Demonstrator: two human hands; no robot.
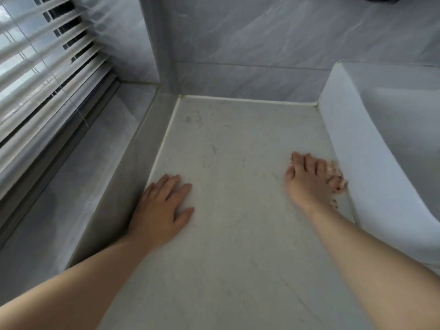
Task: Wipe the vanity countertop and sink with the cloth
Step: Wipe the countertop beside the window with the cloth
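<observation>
1. Greyish marbled surface [233,234] carried both our hands, beside the white sink [357,151].
2. Our left hand [164,206] lay flat near the left wall, fingers [183,188] released and spread, holding nothing.
3. Our right hand [307,184], blurred, pressed outstretched fingers [307,163] onto a speckled cloth [339,181] just beside the sink's outer wall.
4. Slatted blinds [47,67] hung at the left.

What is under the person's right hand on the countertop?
A blurred strip of what looks like speckled cloth shows beside the right hand on the countertop; the hand hides the rest.
</observation>
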